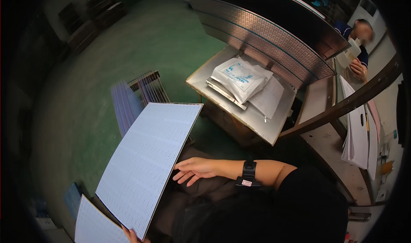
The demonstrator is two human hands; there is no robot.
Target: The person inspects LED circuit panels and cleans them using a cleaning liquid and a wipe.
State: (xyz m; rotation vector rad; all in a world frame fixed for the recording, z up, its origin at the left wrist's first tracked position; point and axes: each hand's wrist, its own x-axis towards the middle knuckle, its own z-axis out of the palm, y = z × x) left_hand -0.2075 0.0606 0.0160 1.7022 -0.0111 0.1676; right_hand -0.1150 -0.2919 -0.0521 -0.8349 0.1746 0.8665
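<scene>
The panel (pixel 147 166) lies tilted across the lap. Left fingers (pixel 132 234) pinch the panel's bottom corner; the right hand (pixel 195 169), fingers spread, touches its edge. Such a thin grip risks the panel sliding floorward.

A flat white plastic package (pixel 241 78) with blue print lies on the metal tabletop (pixel 261 127), upper centre; the wristband's small pink-white label (pixel 246 182) sits lower centre.

Left hand (pixel 133 235) mostly cut off under the panel (pixel 147 157)
</scene>
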